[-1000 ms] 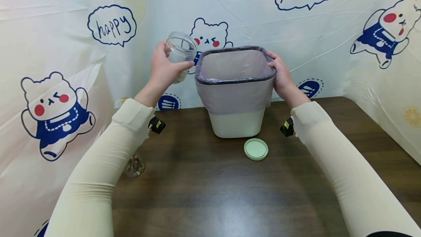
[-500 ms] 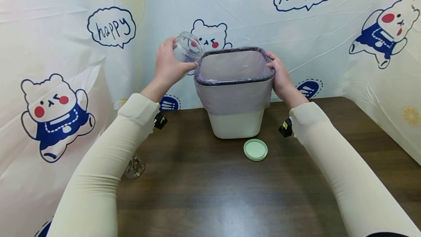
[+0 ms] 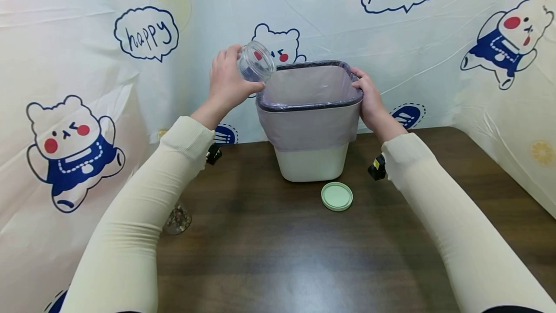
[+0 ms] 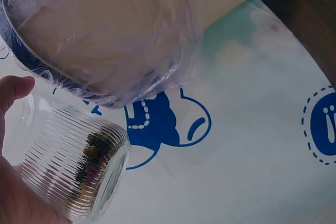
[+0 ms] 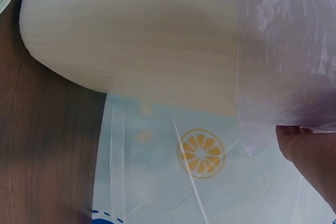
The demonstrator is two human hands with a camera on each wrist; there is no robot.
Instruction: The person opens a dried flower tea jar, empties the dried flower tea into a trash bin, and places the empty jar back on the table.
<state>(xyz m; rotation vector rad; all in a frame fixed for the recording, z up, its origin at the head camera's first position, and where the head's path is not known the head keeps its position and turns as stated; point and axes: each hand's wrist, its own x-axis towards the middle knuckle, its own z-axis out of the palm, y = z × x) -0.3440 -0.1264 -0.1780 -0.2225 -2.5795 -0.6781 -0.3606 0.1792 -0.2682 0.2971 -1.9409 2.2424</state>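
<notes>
My left hand (image 3: 228, 78) grips a clear glass jar (image 3: 257, 62), tilted with its mouth toward the bin's left rim. Dark, mixed bits (image 4: 92, 166) lie near the bottom of the ribbed jar in the left wrist view. A white trash bin (image 3: 312, 163) stands at the back of the table, lined with a translucent purple bag (image 3: 308, 127) folded over its rim. At the bin's right rim, my right hand (image 3: 369, 98) holds the edge, fingers over the bag. What lies at the bottom of the bin is hidden.
A pale green round lid (image 3: 337, 196) lies on the brown table (image 3: 278, 245) in front of the bin. Beside my left sleeve stands a glass container of mixed bits (image 3: 178, 220), partly covered by the sleeve. A printed curtain (image 3: 326, 13) hangs behind.
My left hand has moved right with the jar, tipping it further until its mouth leans over the bin's left rim. My right hand keeps its place.
</notes>
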